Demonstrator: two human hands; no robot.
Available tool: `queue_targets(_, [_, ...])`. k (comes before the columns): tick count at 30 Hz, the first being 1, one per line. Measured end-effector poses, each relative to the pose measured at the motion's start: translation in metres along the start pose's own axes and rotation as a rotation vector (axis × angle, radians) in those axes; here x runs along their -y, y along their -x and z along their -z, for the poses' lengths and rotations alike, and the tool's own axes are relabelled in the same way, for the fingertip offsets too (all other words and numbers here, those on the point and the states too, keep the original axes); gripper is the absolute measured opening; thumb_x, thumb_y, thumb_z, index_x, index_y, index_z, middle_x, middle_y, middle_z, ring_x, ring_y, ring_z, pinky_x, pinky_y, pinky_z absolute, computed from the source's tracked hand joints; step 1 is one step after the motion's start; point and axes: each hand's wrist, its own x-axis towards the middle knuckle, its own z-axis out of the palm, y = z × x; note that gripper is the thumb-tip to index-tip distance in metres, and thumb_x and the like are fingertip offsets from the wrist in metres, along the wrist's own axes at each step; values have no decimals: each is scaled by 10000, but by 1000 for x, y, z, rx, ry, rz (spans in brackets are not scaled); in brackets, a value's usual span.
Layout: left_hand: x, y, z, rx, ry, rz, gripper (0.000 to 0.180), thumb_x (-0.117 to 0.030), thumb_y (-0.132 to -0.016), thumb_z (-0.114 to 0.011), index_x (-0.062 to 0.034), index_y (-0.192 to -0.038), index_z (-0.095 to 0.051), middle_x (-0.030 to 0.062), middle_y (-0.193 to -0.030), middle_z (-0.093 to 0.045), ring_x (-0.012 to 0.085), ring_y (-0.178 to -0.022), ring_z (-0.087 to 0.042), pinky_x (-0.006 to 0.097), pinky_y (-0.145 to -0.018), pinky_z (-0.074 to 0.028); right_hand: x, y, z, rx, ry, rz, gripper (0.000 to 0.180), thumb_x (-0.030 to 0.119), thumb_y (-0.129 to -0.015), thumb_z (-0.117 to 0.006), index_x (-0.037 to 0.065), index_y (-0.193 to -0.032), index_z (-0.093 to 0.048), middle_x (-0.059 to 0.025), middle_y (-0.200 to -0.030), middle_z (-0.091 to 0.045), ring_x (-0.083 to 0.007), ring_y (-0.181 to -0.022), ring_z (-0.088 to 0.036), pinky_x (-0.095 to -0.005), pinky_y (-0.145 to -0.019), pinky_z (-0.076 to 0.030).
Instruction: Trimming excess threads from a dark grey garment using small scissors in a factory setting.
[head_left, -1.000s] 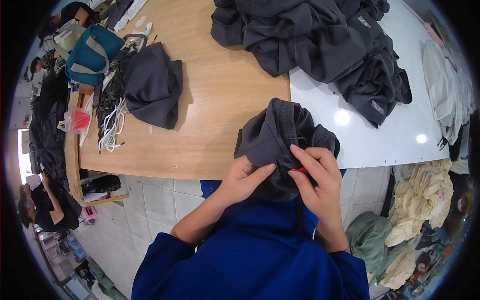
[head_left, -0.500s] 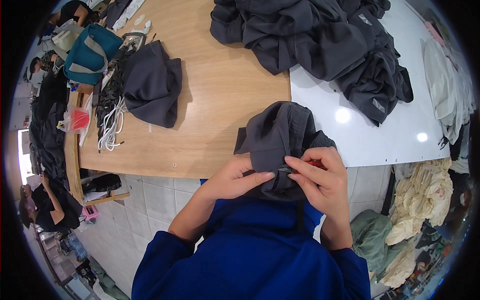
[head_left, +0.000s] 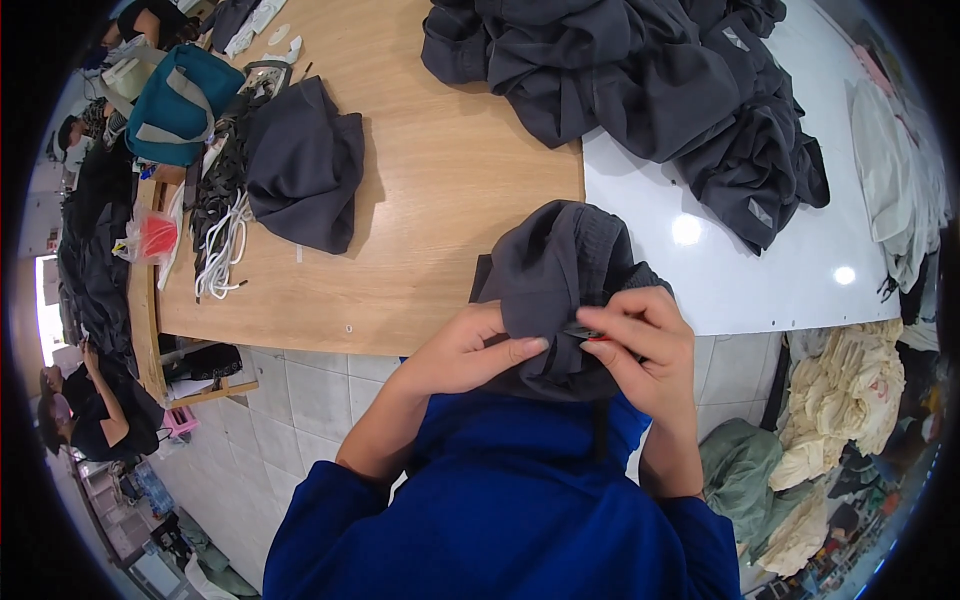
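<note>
A dark grey garment (head_left: 535, 265) with a gathered elastic band lies bunched at the table's near edge, partly hanging over it. My left hand (head_left: 462, 355) is closed on its left side, thumb on top and fingers hidden beneath the cloth. In my right hand (head_left: 650, 345) is a small red-handled tool (head_left: 600, 340) with a metal tip. That tip lies against the fabric, just right of my left thumb. Most of the tool is covered by my fingers, so its exact kind is unclear.
A heap of dark grey garments (head_left: 620, 80) covers the far right. Another folded grey piece (head_left: 305, 170) sits left, beside white cords (head_left: 225, 245) and a teal bag (head_left: 180, 105). Cream cloth (head_left: 840, 400) is piled below the white tabletop (head_left: 650, 270). Other people are at the far left.
My right fingers have shifted slightly on the red-handled tool, and less of its red handle shows. My left hand and the garment are nearly unmoved.
</note>
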Motion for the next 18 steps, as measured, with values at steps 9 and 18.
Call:
queue_targets(9, [1,-7,45,-750,-349,-83,220,-73,-909,-566,19,-1109,-568,43,-956,-596,94,-896,-539,247,-801,-428,-39,7,-34,-198,-232,-437,435,34,-854,-574,22,-1283,-501,-123,-1072,-523,-192,-966,-521,-276,-859,-409])
queue_targets(18, [-132,43,-21,-469,-419,-1246,253,-183,-933,-511,-78,-1163,-531,25,-1098,-562,126,-993,-515,266,-841,-412,-41,2,-53,-246,228,-190,520,43,-789,-634,40,-1292,-500,-191,-1169,-477,-336,-1036,-504,-361,-907,-410])
